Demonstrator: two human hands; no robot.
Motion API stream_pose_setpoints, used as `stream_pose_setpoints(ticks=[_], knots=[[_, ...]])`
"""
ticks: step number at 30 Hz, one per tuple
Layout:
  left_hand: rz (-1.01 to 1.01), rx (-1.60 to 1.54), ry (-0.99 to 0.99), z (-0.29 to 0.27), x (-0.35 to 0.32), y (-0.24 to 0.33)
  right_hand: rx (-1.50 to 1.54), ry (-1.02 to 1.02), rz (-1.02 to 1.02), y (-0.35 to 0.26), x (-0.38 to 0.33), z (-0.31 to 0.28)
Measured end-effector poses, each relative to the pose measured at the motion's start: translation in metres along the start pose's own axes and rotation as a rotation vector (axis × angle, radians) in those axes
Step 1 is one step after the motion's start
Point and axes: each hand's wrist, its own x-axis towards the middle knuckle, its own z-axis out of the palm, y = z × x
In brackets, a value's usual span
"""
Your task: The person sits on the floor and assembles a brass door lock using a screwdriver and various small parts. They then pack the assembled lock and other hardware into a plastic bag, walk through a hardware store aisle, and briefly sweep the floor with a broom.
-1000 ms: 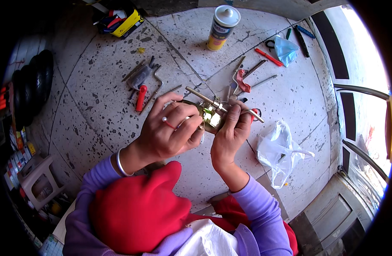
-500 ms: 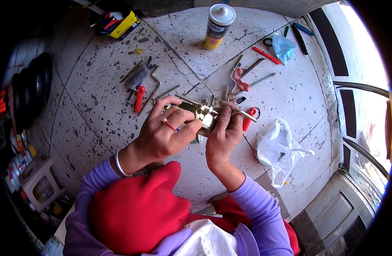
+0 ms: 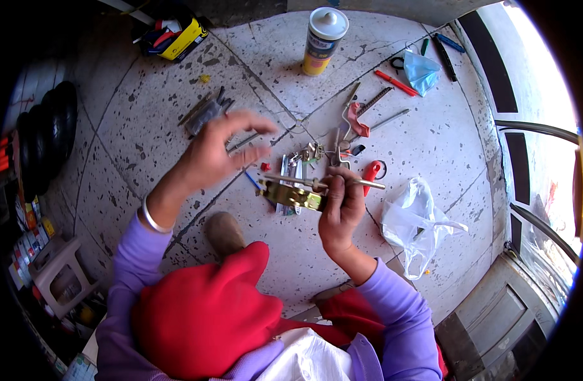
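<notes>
My right hand point(image 3: 340, 216) grips a brass-coloured metal fitting point(image 3: 290, 195) between thumb and fingers. A thin metal rod point(image 3: 373, 184) runs alongside the fitting through the same grip; whether the two are joined cannot be made out. My left hand point(image 3: 212, 152), smeared by motion, is off the fitting with fingers apart and nothing visible in them. Beyond it lies a grey bundle point(image 3: 206, 119) with thin bars, partly covered by the hand. Below the fitting are a clear flat packet point(image 3: 290, 166) and small metal parts point(image 3: 314, 151).
Red-handled tool point(image 3: 371, 173), bent rods point(image 3: 352, 113) and a white plastic bag point(image 3: 413, 216) lie right on the speckled tile floor. Farther off stand a sealant cartridge point(image 3: 323, 47) and a yellow-black box point(image 3: 180, 41). A blue mask point(image 3: 422, 71) lies near the doorway.
My left hand has let go of the metal fitting and moved left and away, over the grey bundle. My right hand keeps its hold, shifted slightly right and nearer.
</notes>
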Motion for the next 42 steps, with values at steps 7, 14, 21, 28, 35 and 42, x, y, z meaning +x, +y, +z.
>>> stream_pose_setpoints(ticks=[7,14,21,28,35,42], knots=[[0.090,0.358,-0.213,0.068,0.022,-0.086,-0.104,-0.086,0.181,-0.008,-0.033,-0.045],[0.417,0.787,-0.150,0.137,0.032,-0.089,-0.112,-0.015,0.287,-0.003,-0.054,-0.053],[0.204,0.605,-0.203,0.112,0.040,-0.085,-0.052,0.054,0.243,-0.003,-0.044,-0.039],[-0.342,-0.583,-0.008,0.051,0.010,-0.024,-0.108,0.150,0.239,-0.005,-0.019,-0.040],[-0.333,-0.767,-0.097,0.058,-0.047,0.014,-0.001,0.145,0.359,-0.007,-0.013,-0.022],[-0.283,-0.706,-0.081,0.062,-0.054,0.019,0.060,0.146,0.395,-0.001,-0.012,-0.007]])
